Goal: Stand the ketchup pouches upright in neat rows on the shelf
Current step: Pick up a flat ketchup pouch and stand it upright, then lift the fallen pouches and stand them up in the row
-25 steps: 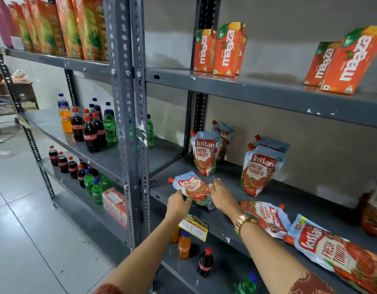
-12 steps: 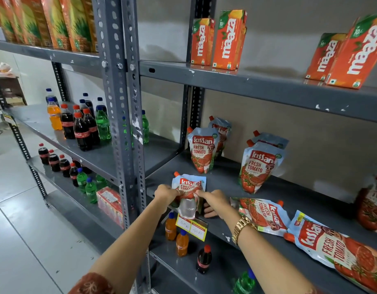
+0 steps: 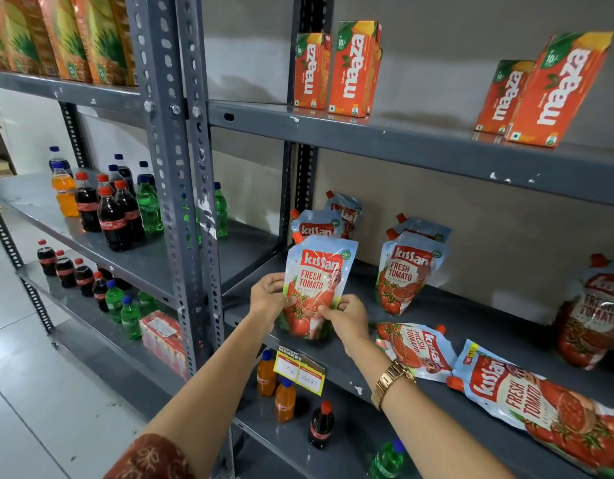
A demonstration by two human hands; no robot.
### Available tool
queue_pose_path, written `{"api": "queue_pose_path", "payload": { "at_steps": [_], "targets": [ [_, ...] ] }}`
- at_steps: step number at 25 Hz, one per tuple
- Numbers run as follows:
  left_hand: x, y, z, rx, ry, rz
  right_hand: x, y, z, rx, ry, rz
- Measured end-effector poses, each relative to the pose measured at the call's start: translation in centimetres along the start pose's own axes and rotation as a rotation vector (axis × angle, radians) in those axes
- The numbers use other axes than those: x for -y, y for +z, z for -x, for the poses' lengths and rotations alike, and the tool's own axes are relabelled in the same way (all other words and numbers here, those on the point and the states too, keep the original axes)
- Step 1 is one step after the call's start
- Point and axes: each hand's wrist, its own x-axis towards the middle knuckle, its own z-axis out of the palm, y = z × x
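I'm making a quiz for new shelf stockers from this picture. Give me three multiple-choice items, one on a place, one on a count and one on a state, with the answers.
1. Where do the mango drink cartons stand?
A. On the shelf above the ketchup shelf
B. On the floor
C. Beside the cola bottles

2. How many ketchup pouches lie flat at the front of the ketchup shelf?
A. None
B. Two
C. Five

3. How is the held pouch placed?
A. Flat, face down
B. Upright, label facing the camera, between both hands
C. Hanging from a hook

Answers:
1 A: the cartons sit on the higher grey shelf.
2 B: a smaller flat pouch and a larger flat pouch lie on their backs.
3 B: the left hand and right hand grip its lower sides while it stands.
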Motion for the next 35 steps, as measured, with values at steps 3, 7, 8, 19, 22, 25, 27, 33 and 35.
{"api": "queue_pose_path", "payload": {
  "at_steps": [3,7,8,19,22,25,27,33,35],
  "targets": [
    [1.0,0.9,-0.4,-0.033,0.042,-0.059,-0.8,-0.6,-0.1,-0.015,-0.107,0.196],
    [1.4,1.5,-0.2,-0.096,0.027,-0.114,-1.3,-1.0,0.0,-0.022,-0.145,0.322],
    [1.3,1.5,0.1,-0.119,0.023,-0.111,-1.3,-1.4,0.1,-0.069,-0.166,0.325],
    [1.8,5.5,6.7,-0.066,0.311,-0.357,-3.0,-8.3,3.4,-0.361,-0.064,0.129],
    [2.4,8.0,7.2,0.046,0.343,-0.457,-4.5,-9.9,3.7,-0.358,0.020,0.157],
    [2.9,10.2,7.4,0.118,0.328,-0.550,-6.2,-11.2,3.7,-0.337,0.144,0.171],
    [2.7,11.3,7.5,0.195,0.265,-0.584,-7.3,-12.1,3.3,-0.283,0.244,0.146],
    [3.1,11.6,6.8,0.379,0.139,-0.651,-7.4,-12.7,3.2,-0.208,0.397,-0.106],
    [3.0,11.3,6.7,0.356,0.142,-0.645,-7.5,-12.9,3.2,-0.226,0.405,-0.188]
  ]
}}
